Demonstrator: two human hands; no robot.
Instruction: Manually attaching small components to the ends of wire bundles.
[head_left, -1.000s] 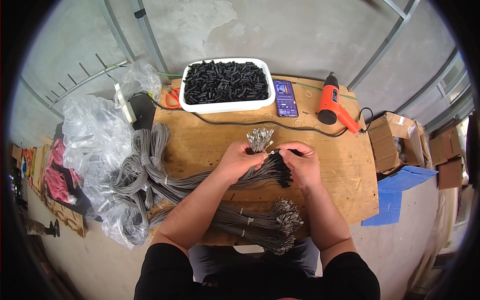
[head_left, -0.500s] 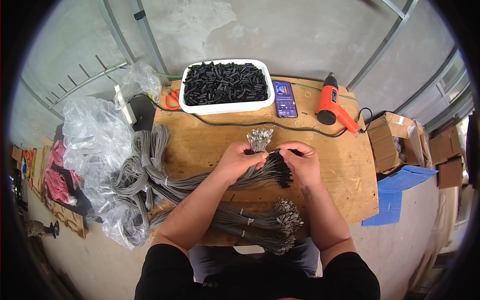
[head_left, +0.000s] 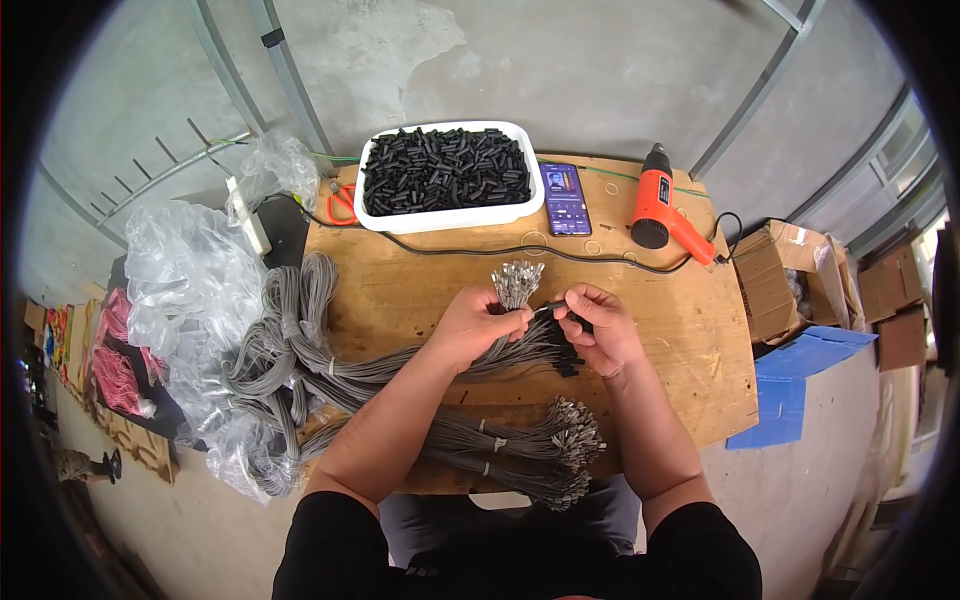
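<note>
My left hand (head_left: pixel 478 328) is closed around a bundle of grey wires (head_left: pixel 405 362). Their bare metal terminals (head_left: pixel 518 282) fan out above the fingers. Close beside it, my right hand (head_left: pixel 604 335) pinches a short black sleeve (head_left: pixel 552 305) between thumb and forefinger, up against a wire end at the left thumb. Whether the sleeve is over the terminal is too small to tell. Beneath the right hand, several wire ends with black sleeves (head_left: pixel 568 364) lie partly hidden. Another tied bundle with bare terminals (head_left: pixel 575 432) rests nearer to me, between my forearms.
At the back of the wooden table (head_left: pixel 680 340) stands a white tub (head_left: pixel 450 218) of black sleeves. A phone (head_left: pixel 567 200) and an orange heat gun (head_left: pixel 656 205) lie to its right, with a black cord (head_left: pixel 470 247) in front. Plastic bags (head_left: pixel 190 270) cover the left side.
My right fingers have shifted and curled more, so the pinched black sleeve now shows plainly beside the left thumb. My left hand still grips the bundle.
</note>
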